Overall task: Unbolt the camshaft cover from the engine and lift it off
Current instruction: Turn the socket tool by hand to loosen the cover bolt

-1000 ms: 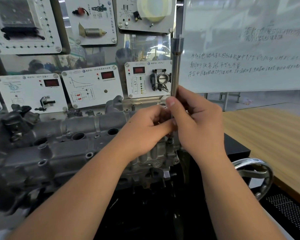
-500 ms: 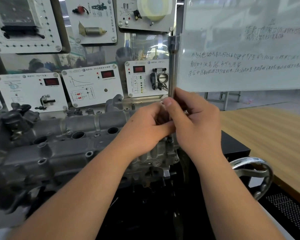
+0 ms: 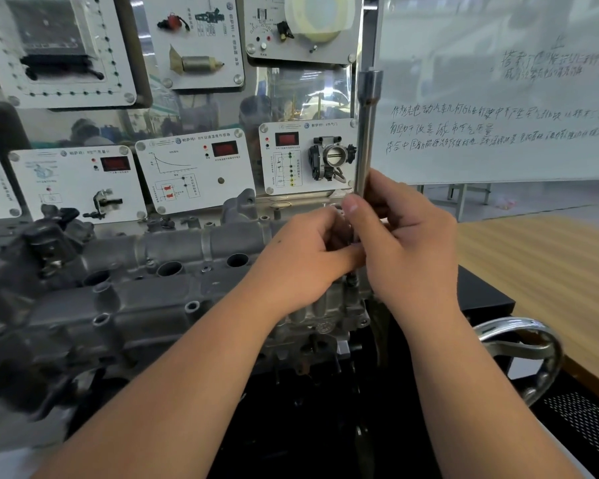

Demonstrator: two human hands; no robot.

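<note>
Hands: left grip (image 3: 305, 257) and right grip (image 3: 408, 243) hold upright extension bar (image 3: 366, 133) at camshaft cover (image 3: 173, 271) right edge.

Bright, even indoor light is filling the scene. Glare is washing over the glossy white handwritten whiteboard (image 3: 498, 98), fading its upper writing. Left of the whiteboard, reflections are showing in the clear panel behind the displays, and the grey cast-metal engine (image 3: 83, 305) is blurring and bending toward the frame's edge.
</note>
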